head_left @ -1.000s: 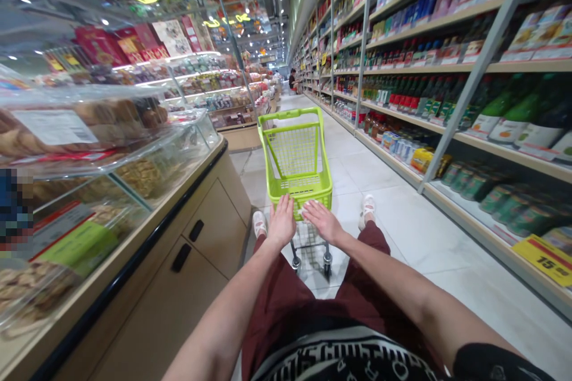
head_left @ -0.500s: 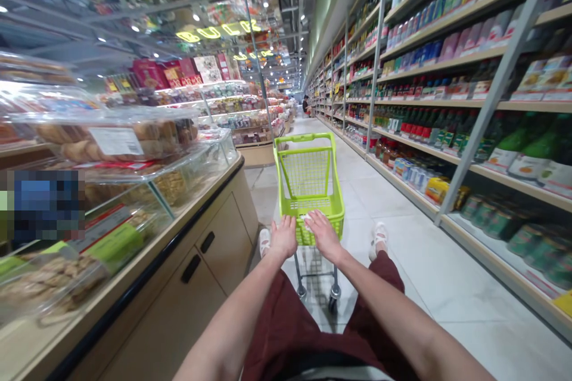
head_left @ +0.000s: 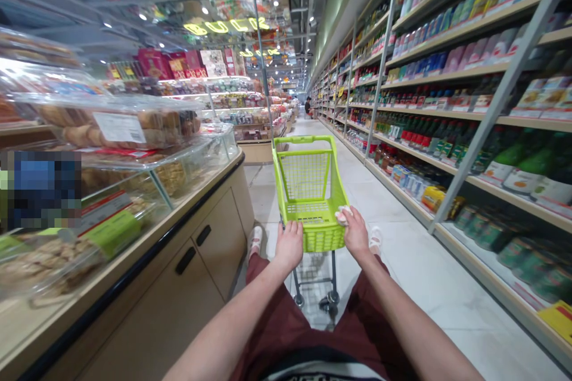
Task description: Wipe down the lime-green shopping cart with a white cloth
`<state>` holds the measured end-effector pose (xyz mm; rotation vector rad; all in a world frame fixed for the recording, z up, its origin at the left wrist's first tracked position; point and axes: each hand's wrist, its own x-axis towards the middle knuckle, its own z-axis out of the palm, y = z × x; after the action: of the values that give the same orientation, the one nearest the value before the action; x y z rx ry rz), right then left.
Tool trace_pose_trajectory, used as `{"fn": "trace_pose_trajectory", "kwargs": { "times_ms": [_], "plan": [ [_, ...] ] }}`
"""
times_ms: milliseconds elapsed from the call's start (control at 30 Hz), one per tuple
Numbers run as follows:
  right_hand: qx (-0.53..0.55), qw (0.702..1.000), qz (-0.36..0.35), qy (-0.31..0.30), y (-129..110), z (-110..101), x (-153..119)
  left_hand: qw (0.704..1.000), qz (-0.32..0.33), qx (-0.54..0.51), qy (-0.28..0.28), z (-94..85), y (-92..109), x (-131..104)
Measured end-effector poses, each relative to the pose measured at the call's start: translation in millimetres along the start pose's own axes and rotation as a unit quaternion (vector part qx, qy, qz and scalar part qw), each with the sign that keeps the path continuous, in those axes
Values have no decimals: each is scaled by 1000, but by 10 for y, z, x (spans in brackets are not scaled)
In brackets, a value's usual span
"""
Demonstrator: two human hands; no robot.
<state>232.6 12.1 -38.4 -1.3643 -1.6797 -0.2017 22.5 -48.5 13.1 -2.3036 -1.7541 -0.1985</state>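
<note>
A small lime-green shopping cart with a grid-walled basket stands on casters between my feet. My left hand is closed over the near left corner of the basket rim, its fingertips curled over the edge. In my right hand is a crumpled white wipe, pinched against the right side rim. The part of the wipe under my fingers is hidden. Inside the basket, only the bare green grid shows.
On the left runs a wooden display counter with packed baked goods on top. Tall shelves of bottles and cans line the right side. Pale floor tiles stretch down the aisle, where a person is far off.
My right hand has moved with the wipe from the near rim to the basket's right side. My left hand has shifted slightly down and now curls over the near left corner.
</note>
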Motion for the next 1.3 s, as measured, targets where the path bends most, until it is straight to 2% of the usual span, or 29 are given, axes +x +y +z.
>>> {"fn": "trace_pose_trajectory", "kwargs": {
  "times_ms": [133, 267, 400, 500, 767, 933, 1033, 1167, 1300],
  "plan": [
    [53, 997, -44, -34, -339, 84, -98, 1000, 3, -5, 0, -71, 103, -8],
    [75, 993, -67, -53, -462, 81, -172, 999, 36, -40, -2, -105, -20, 62],
    [60, 997, -39, -39, -326, 37, -149, 996, 53, -65, 1, -58, -180, 160],
    [56, 997, -37, -37, -219, 40, -112, 996, 49, -77, 3, -6, -163, 204],
    [49, 998, -11, -30, 40, 18, -46, 996, 46, -71, -8, -72, 156, 244],
    [66, 997, 13, -23, 242, -100, -10, 996, 74, -53, -9, -98, 393, 185],
    [56, 998, 30, -23, 342, -184, 35, 992, 107, -61, -5, -100, 470, 152],
    [17, 997, 59, -47, 388, -261, 107, 990, 127, -62, -8, -95, 377, 212],
    [6, 995, 61, -81, 189, -288, 89, 992, 119, -35, -20, -72, 235, 337]
  ]
}}
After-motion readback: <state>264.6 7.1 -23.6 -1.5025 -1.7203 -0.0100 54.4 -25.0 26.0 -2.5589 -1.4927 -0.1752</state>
